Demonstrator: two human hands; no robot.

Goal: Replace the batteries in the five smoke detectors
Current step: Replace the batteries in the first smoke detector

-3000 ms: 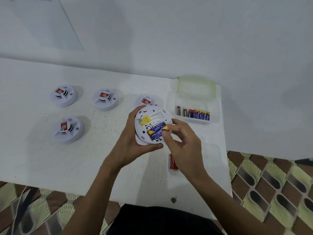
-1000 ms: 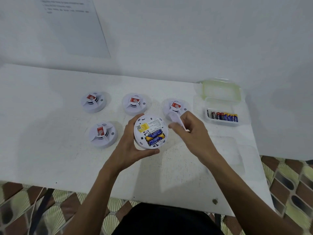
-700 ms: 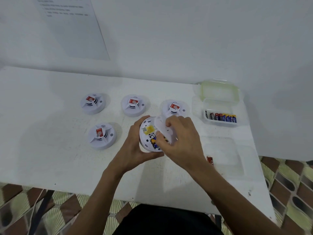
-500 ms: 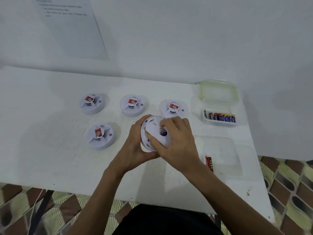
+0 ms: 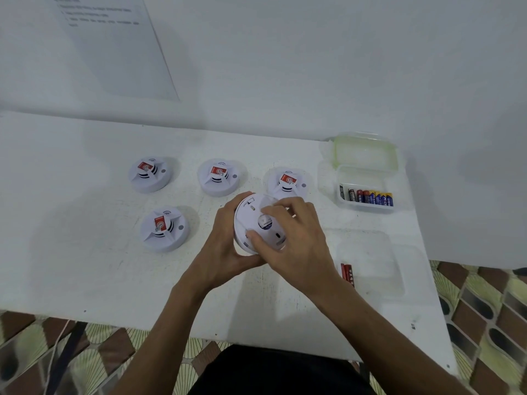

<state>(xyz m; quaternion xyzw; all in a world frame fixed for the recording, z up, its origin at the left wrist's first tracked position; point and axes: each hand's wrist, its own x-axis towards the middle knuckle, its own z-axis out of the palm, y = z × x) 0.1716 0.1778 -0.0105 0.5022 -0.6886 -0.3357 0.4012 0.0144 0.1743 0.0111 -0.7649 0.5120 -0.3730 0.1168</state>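
My left hand (image 5: 221,249) grips a white smoke detector (image 5: 251,220) from its left side, held back-up above the white table (image 5: 85,266). My right hand (image 5: 291,238) curls over the white back cover on that detector, fingers and thumb pinching its rim. The batteries inside are hidden under the cover. Several other smoke detectors sit face-up with red stickers: far left (image 5: 149,174), middle (image 5: 219,178), right (image 5: 288,182) and nearer left (image 5: 164,228).
An open clear box (image 5: 366,208) at the right holds a row of several red and blue batteries (image 5: 368,196), its green-rimmed lid (image 5: 362,151) raised behind. Two red batteries (image 5: 347,274) lie beside my right wrist in a clear shallow lid. A paper sheet (image 5: 114,44) hangs on the wall.
My right hand brought the white cover over from the right and set it onto the detector's back, hiding the blue batteries. My left hand kept holding the detector.
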